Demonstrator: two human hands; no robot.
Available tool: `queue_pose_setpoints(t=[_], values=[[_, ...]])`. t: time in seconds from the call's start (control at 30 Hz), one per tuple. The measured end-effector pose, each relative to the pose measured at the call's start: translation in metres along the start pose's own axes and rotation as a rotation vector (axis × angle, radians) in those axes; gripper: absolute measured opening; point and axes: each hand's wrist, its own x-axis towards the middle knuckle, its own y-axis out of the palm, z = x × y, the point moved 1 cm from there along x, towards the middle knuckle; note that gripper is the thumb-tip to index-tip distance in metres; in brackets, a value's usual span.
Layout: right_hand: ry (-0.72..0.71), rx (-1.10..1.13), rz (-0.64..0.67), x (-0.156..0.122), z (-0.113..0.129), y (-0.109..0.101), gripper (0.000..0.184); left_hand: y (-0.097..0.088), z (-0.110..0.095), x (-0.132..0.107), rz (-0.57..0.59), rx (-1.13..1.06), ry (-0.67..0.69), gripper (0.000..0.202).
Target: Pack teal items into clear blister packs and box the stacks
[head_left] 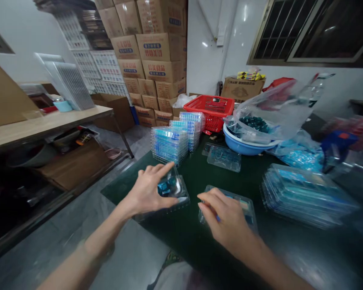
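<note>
Dark green work mat (187, 177) underneath, smooth and faintly glossy. Ridged stacks of clear plastic blister trays (308, 197) at right, blurred. Left hand (148, 189) cupped over one clear tray (181, 193), grip unclear. Right hand (226, 221) pinched together above another tray (249, 211), contents partly hidden.

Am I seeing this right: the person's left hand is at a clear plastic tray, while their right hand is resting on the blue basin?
Not quite: the right hand isn't on the blue basin. The head view shows it at a second clear plastic tray, well short of the basin. The left hand is indeed at a clear plastic tray.
</note>
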Motion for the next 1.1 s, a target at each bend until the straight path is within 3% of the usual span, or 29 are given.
queue_pose_setpoints(t=[0.1,0.3,0.53,0.67,0.73,0.83,0.93,1.0,1.1], values=[[0.04,0.02,0.045,-0.023,-0.009,0.0,0.017,0.032,-0.002,0.003,0.158,0.231,0.006,0.083],[0.143,0.036,0.174,-0.059,-0.017,0.005,0.016,0.063,0.005,0.009,0.206,0.294,0.072,0.079],[0.248,0.097,0.167,-0.081,-0.015,0.01,0.015,0.073,0.005,0.01,0.234,0.349,0.135,0.076],[0.301,0.096,0.035,-0.091,-0.012,-0.013,0.017,0.064,0.013,0.026,0.272,0.346,0.103,0.067],[0.35,0.09,-0.039,-0.102,-0.013,-0.026,0.018,0.055,0.005,0.041,0.231,0.314,0.119,0.067],[0.448,0.076,-0.217,-0.129,-0.022,-0.036,0.018,0.042,-0.046,0.058,0.181,0.185,0.297,0.074],[0.548,0.01,-0.542,-0.163,-0.036,-0.041,0.019,0.042,-0.135,0.058,0.324,-0.013,0.581,0.085],[0.658,-0.045,-0.774,-0.189,-0.042,-0.047,0.019,0.057,-0.199,0.052,0.461,-0.099,0.735,0.086],[0.897,-0.15,-1.107,-0.228,-0.039,-0.062,0.024,0.103,-0.276,0.047,0.59,-0.092,0.836,0.085]])
